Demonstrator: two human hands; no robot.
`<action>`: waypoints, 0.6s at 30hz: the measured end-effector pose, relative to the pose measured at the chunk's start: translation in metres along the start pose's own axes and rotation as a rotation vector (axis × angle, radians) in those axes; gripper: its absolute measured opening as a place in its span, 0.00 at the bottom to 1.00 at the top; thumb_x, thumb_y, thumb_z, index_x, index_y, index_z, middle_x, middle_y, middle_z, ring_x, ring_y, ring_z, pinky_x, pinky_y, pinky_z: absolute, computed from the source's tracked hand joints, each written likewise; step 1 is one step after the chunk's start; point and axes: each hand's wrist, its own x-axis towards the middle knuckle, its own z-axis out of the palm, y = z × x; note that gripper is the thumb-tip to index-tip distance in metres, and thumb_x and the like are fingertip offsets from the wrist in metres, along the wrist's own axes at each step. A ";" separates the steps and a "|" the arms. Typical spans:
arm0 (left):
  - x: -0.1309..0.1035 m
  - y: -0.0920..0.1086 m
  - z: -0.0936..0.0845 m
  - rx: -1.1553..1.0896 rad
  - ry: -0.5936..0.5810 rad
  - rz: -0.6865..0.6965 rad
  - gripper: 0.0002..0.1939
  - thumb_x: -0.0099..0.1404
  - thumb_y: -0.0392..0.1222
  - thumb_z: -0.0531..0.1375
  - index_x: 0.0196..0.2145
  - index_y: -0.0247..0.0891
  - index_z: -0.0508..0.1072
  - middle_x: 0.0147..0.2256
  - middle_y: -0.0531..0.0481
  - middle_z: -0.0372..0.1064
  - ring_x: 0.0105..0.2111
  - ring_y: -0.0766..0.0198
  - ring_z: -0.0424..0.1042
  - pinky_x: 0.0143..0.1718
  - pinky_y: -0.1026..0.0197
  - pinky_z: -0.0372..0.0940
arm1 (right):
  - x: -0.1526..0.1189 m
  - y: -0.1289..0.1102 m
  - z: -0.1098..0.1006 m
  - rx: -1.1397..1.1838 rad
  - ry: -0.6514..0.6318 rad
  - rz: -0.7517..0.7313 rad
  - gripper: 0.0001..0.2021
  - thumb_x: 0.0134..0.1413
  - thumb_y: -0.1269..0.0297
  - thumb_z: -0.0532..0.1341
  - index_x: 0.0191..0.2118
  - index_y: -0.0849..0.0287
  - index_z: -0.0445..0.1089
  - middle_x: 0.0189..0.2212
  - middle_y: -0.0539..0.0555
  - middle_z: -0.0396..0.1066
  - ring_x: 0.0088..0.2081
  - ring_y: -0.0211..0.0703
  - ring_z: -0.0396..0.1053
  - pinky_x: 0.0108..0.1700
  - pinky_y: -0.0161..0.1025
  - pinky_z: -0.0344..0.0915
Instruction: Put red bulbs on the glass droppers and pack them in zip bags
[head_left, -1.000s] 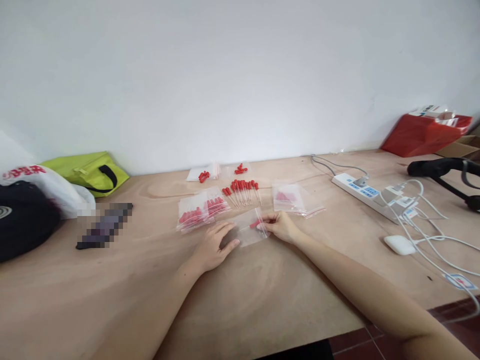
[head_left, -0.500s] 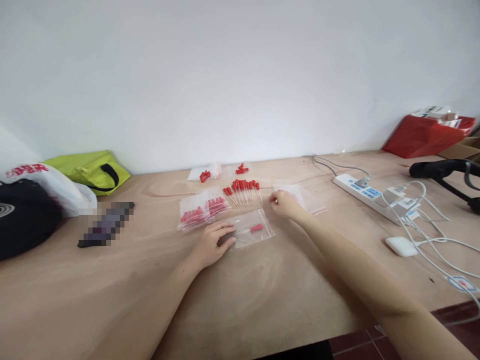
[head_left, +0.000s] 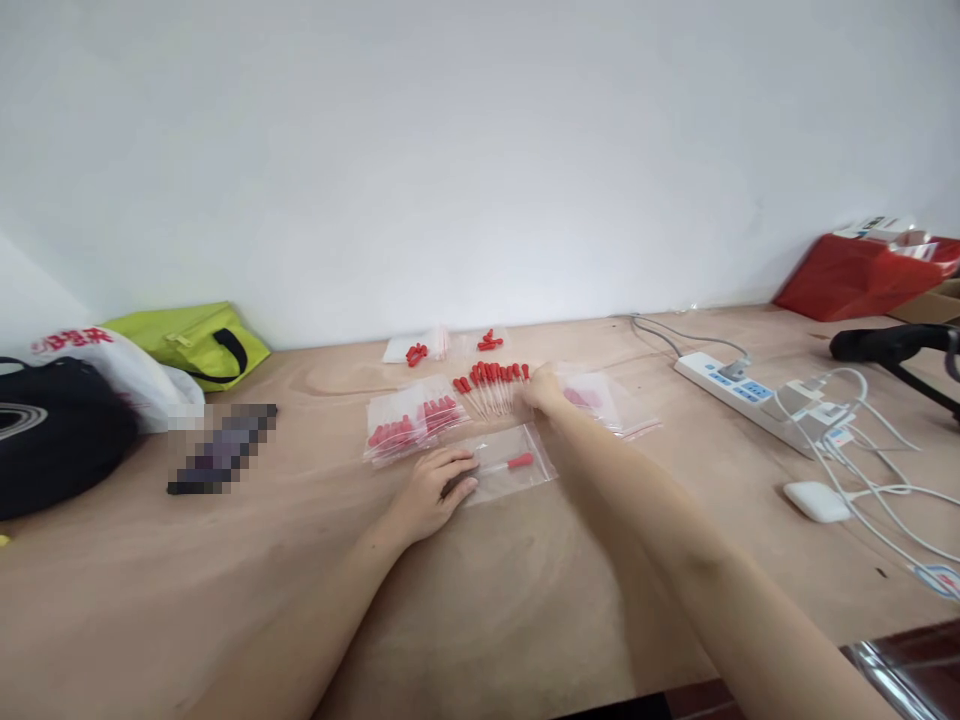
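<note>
Your left hand [head_left: 435, 487] lies flat on the slippery bag [head_left: 510, 462]; right hand [head_left: 541, 388] reaches the droppers [head_left: 491, 381] — grip unclear; pinch the thin, fragile stems lightly.

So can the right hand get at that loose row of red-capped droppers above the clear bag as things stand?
Probably yes. The right hand is already at the right end of the loose droppers, with bare table under the forearm and nothing over them. The left hand rests on the clear bag, out of the way.
</note>
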 end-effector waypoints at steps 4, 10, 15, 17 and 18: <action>-0.001 0.001 -0.001 -0.002 -0.027 -0.002 0.14 0.62 0.45 0.51 0.44 0.42 0.69 0.47 0.48 0.66 0.48 0.59 0.63 0.49 0.53 0.58 | -0.024 0.003 -0.023 0.006 0.029 0.012 0.36 0.38 0.71 0.57 0.56 0.69 0.43 0.21 0.51 0.64 0.26 0.44 0.66 0.30 0.40 0.64; 0.001 0.002 -0.001 0.012 -0.060 -0.024 0.15 0.61 0.44 0.53 0.46 0.42 0.68 0.49 0.47 0.64 0.50 0.58 0.62 0.50 0.52 0.57 | -0.071 0.026 -0.055 0.415 0.061 0.020 0.38 0.44 0.61 0.55 0.58 0.56 0.33 0.22 0.42 0.58 0.18 0.32 0.62 0.20 0.31 0.61; 0.002 0.003 -0.002 0.015 -0.047 -0.025 0.15 0.61 0.45 0.53 0.45 0.42 0.68 0.48 0.48 0.65 0.49 0.59 0.63 0.50 0.52 0.58 | -0.083 0.035 -0.056 0.467 0.129 0.066 0.37 0.44 0.58 0.55 0.57 0.56 0.34 0.22 0.42 0.59 0.20 0.32 0.63 0.22 0.32 0.63; 0.002 0.004 -0.002 0.018 -0.051 -0.030 0.15 0.61 0.45 0.53 0.45 0.42 0.68 0.48 0.48 0.65 0.49 0.59 0.62 0.50 0.52 0.57 | -0.082 0.035 -0.052 0.480 0.114 0.082 0.38 0.44 0.58 0.56 0.57 0.57 0.33 0.22 0.42 0.60 0.20 0.33 0.64 0.23 0.33 0.64; 0.002 0.004 -0.002 0.019 -0.056 -0.033 0.15 0.61 0.45 0.52 0.45 0.42 0.68 0.48 0.48 0.65 0.49 0.59 0.62 0.50 0.52 0.57 | -0.082 0.035 -0.050 0.484 0.108 0.089 0.38 0.44 0.59 0.56 0.57 0.57 0.33 0.23 0.43 0.61 0.20 0.34 0.65 0.23 0.34 0.65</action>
